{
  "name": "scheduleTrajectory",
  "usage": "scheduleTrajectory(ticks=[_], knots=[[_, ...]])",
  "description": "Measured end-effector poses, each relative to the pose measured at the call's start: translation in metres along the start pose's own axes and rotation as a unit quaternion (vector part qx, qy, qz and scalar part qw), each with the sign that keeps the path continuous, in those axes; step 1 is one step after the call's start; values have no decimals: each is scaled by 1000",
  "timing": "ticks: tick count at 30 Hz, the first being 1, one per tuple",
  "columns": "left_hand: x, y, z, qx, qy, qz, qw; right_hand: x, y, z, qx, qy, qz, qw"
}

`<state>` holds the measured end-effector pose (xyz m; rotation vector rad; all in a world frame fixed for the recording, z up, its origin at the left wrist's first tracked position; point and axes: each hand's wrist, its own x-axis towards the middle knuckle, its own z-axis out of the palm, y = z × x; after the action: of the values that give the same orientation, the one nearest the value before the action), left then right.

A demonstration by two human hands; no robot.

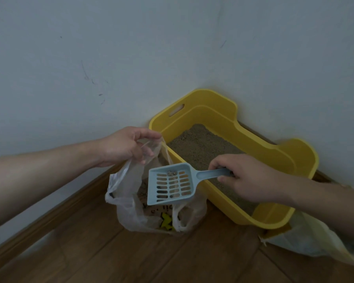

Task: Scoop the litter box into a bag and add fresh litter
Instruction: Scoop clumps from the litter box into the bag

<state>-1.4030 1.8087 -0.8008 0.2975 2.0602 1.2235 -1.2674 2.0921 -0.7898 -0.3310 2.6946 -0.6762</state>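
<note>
A yellow litter box (217,115) sits in the wall corner, with brownish-grey litter (200,144) inside. My right hand (247,178) grips the handle of a pale blue slotted scoop (172,183). The scoop's head hangs over the mouth of a clear plastic bag (131,203) and carries a few small clumps. My left hand (123,148) pinches the bag's upper edge and holds it up, left of the box. The bag stands on the floor, with litter and yellow print showing through it.
A wooden floor (110,258) fills the foreground, and a wooden skirting board (49,217) runs along the white wall (90,58). Another pale plastic bag (315,242) lies on the floor at the lower right, beside the box's near end.
</note>
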Motion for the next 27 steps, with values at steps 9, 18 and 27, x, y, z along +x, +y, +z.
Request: scheduleTrajectory(ticks=[9, 18, 27], knots=[[-8, -15, -18, -7, 4, 4, 1000, 28, -18, 10, -31, -28, -36, 998], [-16, -23, -27, 1, 13, -2, 1000, 44, -31, 17, -44, -42, -42, 997], [-19, -21, -24, -4, -2, -9, 1000, 54, -35, 22, -36, -63, -20, 997]])
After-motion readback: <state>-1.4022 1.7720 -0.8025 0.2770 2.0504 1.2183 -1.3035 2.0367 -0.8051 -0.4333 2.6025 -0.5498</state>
